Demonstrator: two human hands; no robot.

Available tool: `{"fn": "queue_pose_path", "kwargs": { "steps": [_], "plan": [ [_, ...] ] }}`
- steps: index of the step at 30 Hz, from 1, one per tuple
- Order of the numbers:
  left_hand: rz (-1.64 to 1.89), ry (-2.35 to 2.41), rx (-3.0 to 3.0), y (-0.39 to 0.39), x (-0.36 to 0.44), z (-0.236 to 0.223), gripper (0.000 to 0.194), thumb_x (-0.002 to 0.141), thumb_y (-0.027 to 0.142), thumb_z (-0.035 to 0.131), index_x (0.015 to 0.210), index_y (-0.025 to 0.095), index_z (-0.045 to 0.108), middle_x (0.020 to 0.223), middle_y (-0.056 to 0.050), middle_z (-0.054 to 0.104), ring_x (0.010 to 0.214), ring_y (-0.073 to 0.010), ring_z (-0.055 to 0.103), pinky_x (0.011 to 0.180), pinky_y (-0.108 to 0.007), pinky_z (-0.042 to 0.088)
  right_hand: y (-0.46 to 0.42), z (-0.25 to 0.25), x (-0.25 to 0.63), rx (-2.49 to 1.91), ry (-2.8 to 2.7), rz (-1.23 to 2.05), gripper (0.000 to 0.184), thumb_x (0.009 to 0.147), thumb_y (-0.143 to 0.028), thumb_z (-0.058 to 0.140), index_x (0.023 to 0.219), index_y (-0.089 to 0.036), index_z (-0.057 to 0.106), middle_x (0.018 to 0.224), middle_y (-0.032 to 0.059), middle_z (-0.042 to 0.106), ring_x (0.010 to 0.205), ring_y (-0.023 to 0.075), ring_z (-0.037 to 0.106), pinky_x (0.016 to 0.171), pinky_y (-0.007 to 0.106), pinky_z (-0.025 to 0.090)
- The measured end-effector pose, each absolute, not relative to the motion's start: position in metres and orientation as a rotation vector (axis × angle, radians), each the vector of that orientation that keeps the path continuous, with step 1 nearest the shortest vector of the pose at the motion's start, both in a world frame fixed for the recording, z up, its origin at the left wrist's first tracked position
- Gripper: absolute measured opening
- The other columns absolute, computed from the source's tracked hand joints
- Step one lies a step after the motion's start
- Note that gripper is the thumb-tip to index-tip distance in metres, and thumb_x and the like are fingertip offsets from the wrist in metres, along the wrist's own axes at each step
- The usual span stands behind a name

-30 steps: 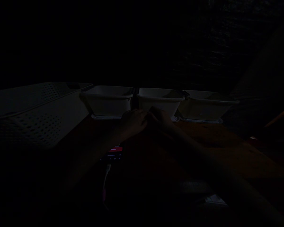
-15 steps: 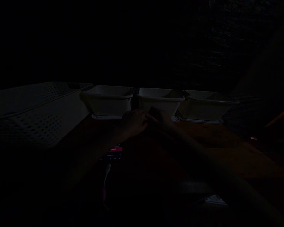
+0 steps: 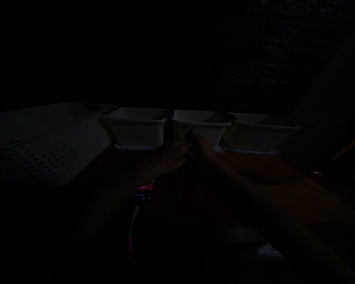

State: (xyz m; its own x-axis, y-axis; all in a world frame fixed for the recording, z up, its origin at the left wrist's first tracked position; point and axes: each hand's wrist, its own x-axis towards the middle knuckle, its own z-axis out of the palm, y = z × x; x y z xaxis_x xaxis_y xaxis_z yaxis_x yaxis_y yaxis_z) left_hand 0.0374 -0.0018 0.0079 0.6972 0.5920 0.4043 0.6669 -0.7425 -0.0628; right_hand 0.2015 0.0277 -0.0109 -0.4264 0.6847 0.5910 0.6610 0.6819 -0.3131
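Note:
The scene is very dark. My left hand point(image 3: 173, 156) and my right hand point(image 3: 204, 149) meet at their fingertips over the wooden table point(image 3: 254, 169), in front of the middle white tub point(image 3: 199, 130). Both hands have their fingers drawn together in a pinch. A small dark thing point(image 3: 189, 135) shows at the fingers of my right hand, too dim to name. What sits between the left fingers is hidden by the dark. Under my left forearm lies a lit phone point(image 3: 143, 193) with a cable point(image 3: 132, 223) plugged into its near end.
White tubs stand left point(image 3: 136, 130) and right point(image 3: 257, 134) of the middle one, along the table's far side. A large perforated basket point(image 3: 56, 150) is at the left. A pale flat item point(image 3: 269, 250) lies near the front right. Part of another person's arm point(image 3: 347, 149) shows far right.
My left hand has shifted slightly right, its fingers now reaching out to the right hand's fingertips. My right hand has turned a little. The tubs, basket and phone stay put.

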Motion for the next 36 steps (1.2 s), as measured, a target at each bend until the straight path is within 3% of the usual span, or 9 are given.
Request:
{"fn": "queue_pose_path", "kwargs": {
  "steps": [9,17,26,36],
  "plan": [
    [-0.554,-0.924,-2.744,0.0012,0.0358,0.0074,0.031,0.078,0.007,0.046,0.109,0.014,0.051,0.107,-0.008,0.057,0.099,-0.0175,0.054,0.083,-0.028,0.045,0.0182,-0.0037,0.1941,-1.137,-2.159,-0.157,0.022,0.078,-0.023,0.05,0.099,-0.021,0.055,0.098,0.0044,0.06,0.086,0.0188,0.056,0.064,0.025,0.036],
    [-0.472,-1.021,-2.734,-0.0041,0.0378,0.0118,0.025,0.078,0.01,0.046,0.101,0.014,0.056,0.1,-0.008,0.058,0.09,-0.018,0.057,0.074,-0.028,0.046,0.017,-0.005,0.1945,-1.093,-2.222,-0.185,0.036,0.08,-0.022,0.051,0.115,-0.023,0.054,0.108,0.0065,0.059,0.096,0.0192,0.055,0.074,0.027,0.04],
    [-0.591,-1.002,-2.808,0.0008,0.0346,0.0076,0.029,0.076,0.01,0.047,0.103,0.014,0.058,0.102,-0.008,0.057,0.094,-0.0187,0.056,0.079,-0.029,0.046,0.0221,-0.0115,0.1935,-1.08,-2.227,-0.131,0.044,0.081,-0.024,0.05,0.125,-0.022,0.046,0.112,0.0074,0.058,0.097,0.0193,0.056,0.075,0.028,0.044],
    [-0.577,-1.137,-2.785,0.0039,0.035,0.0059,0.026,0.077,0.013,0.049,0.101,0.013,0.06,0.096,-0.009,0.059,0.089,-0.019,0.059,0.074,-0.028,0.047,0.0201,-0.0088,0.1935,-1.033,-2.256,-0.13,0.037,0.082,-0.023,0.05,0.119,-0.02,0.05,0.113,0.0078,0.058,0.101,0.0199,0.055,0.081,0.03,0.043]
  ]
}}
